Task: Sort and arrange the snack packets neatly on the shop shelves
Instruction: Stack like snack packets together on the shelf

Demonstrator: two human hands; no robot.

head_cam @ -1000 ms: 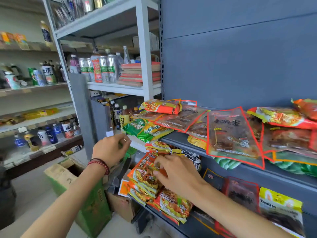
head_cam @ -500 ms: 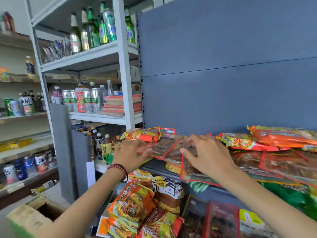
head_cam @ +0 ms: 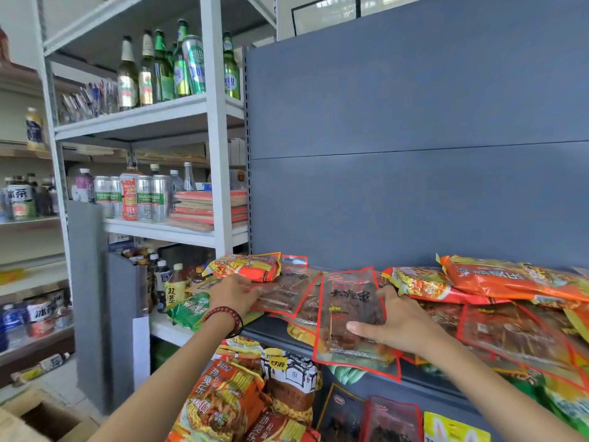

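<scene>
Clear red-edged snack packets lie overlapping on the blue-grey shelf (head_cam: 280,333). My right hand (head_cam: 395,320) grips the right side of one large red-edged packet (head_cam: 347,314) that hangs over the shelf's front edge, thumb on top. My left hand (head_cam: 236,293) rests on another red-edged packet (head_cam: 283,291) further left, fingers laid on it. An orange noodle packet (head_cam: 245,266) lies just behind that hand. More orange noodle packets (head_cam: 497,279) are piled at the right.
Below the shelf, orange noodle packets (head_cam: 220,406) and dark pouches (head_cam: 392,422) fill a lower shelf. A white rack (head_cam: 220,154) to the left carries beer bottles, cans and stacked booklets. A cardboard box (head_cam: 38,419) stands on the floor at lower left.
Both hands rose from the lower shelf to the upper one. The right hand has taken hold of the large red-edged packet and shifted it; the left hand now rests on the packets at left.
</scene>
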